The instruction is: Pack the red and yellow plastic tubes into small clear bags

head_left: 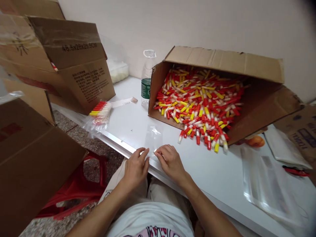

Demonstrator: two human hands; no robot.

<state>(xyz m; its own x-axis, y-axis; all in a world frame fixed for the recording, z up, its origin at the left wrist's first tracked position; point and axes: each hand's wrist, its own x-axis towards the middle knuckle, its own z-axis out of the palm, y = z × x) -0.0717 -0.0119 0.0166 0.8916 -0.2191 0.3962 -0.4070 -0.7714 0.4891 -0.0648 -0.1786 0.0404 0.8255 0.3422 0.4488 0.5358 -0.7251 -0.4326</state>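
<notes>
We have one packed bag of small tubes at the worktop edge to our left; big loose heap remains, spilling from the tipped carton. Flat bag before us looks unfilled. Our right hand has fingers pinched on its near end; left hand fingers half-curled beside it, can't tell if gripping

Left hand loosely curled, right hand pinching, forearms angled inward

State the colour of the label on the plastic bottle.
The label is green, seen best in the head view.
</notes>
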